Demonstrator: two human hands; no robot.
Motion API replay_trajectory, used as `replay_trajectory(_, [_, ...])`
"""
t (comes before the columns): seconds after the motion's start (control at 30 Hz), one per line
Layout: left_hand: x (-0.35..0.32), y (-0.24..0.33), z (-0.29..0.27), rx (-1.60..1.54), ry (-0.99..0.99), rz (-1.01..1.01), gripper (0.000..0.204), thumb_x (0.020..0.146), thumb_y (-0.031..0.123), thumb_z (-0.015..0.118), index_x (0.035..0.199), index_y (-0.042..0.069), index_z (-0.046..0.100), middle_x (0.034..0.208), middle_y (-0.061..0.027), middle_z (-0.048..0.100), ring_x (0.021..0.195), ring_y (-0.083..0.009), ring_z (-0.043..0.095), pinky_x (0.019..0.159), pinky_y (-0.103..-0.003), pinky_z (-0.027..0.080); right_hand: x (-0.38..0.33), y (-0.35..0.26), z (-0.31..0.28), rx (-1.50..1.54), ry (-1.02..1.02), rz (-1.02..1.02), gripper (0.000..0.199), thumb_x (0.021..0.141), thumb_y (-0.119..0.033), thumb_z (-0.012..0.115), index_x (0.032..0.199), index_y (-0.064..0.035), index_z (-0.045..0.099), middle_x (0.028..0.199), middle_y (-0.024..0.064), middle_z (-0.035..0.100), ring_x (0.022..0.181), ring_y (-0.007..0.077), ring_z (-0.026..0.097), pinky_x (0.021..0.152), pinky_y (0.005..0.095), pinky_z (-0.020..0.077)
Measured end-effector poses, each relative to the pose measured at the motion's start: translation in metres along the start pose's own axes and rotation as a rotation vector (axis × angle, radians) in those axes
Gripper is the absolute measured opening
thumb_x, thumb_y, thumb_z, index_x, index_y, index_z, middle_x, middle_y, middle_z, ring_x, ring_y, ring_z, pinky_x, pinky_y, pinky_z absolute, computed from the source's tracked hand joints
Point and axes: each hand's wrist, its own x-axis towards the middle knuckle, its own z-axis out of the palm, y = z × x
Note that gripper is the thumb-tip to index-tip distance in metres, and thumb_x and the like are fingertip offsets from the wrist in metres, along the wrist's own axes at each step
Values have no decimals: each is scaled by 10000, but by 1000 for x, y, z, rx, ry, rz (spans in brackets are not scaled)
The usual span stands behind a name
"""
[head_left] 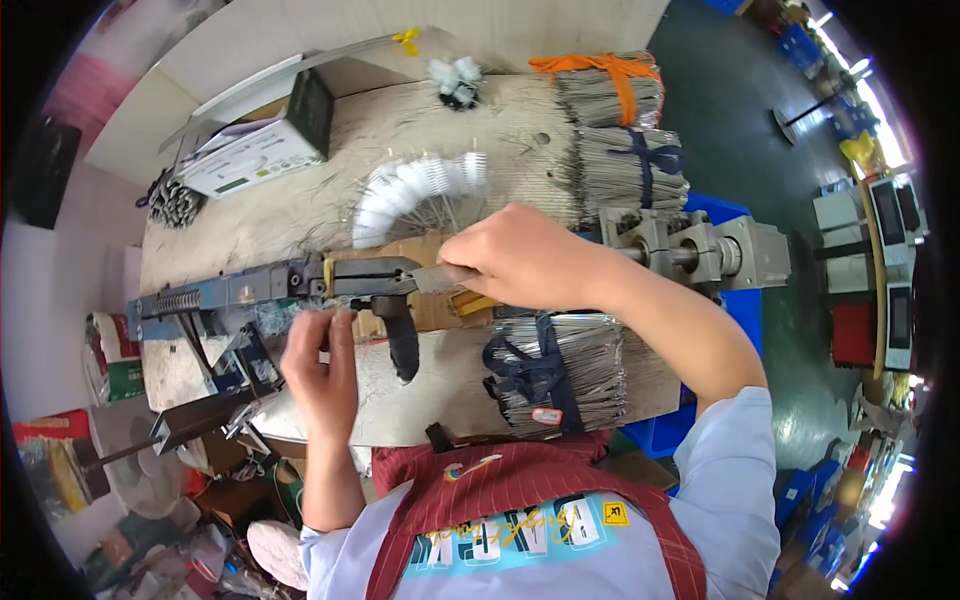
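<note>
My right hand (520, 255) is closed in a pinch on a thin, flat grey piece (432, 279), whose far end meets the tip of the dark metal jaws (372, 276) of a bench machine (235, 288). My left hand (322, 365) is just below those jaws, thumb and fingertips pressed together; what they hold, if anything, is too small to make out. A black strap-like piece (402, 345) hangs from the jaws between my hands. Beyond them, white-bristled wire brushes (415, 195) lie in a fan, with their wire stems pointing toward my right hand.
Tied bundles of metal wires lie at the right: one with an orange band (610, 88), one with a dark tie (630, 165), another nearer me (565, 370). A clamped shaft assembly (690, 250) crosses the right edge. A white box (260, 150) stands at the back left.
</note>
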Motion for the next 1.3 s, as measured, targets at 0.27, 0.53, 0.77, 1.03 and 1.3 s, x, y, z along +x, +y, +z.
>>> replay_trajectory(0.27, [-40, -17, 50, -455, -351, -382, 278, 942, 214, 654, 1056, -24, 566, 895, -77, 639, 788, -112, 562, 683, -290, 468, 19, -3, 1, 264, -163, 157, 157, 860, -176, 635, 804, -41, 577, 676, 112, 629, 663, 311, 639, 613, 426, 484])
replay_trajectory(0.53, [-45, -8, 62, -1010, -425, -531, 341, 1006, 255, 549, 1169, -43, 510, 1027, -125, 657, 899, -155, 632, 798, -294, 500, 3, -14, 34, -300, 93, 0, 101, 832, -151, 614, 797, -59, 591, 734, 91, 657, 725, 260, 675, 614, 389, 517])
replay_trajectory(0.77, [-16, -41, 18, 164, -307, 111, 449, 899, 328, 709, 1085, -44, 539, 811, -69, 668, 671, -129, 645, 570, -321, 505, 38, 0, 6, 529, -352, 393, 149, 866, -135, 626, 818, 5, 620, 716, 77, 670, 674, 148, 628, 637, 320, 477])
replay_trajectory(1.03, [34, 16, -72, -576, -906, -534, 537, 839, 284, 757, 1164, -90, 550, 901, -92, 660, 812, -144, 638, 740, -304, 523, 36, -4, 10, 279, -261, 354, 183, 790, -184, 667, 797, -6, 624, 690, 154, 623, 660, 275, 626, 621, 394, 453])
replay_trajectory(1.3, [-54, 41, 61, -770, -576, -794, 234, 875, 197, 687, 760, -4, 652, 643, -74, 667, 583, -124, 626, 538, -289, 476, 18, -15, 25, -57, 4, 209, 193, 814, -193, 662, 792, -16, 589, 721, 154, 609, 711, 313, 639, 592, 434, 497])
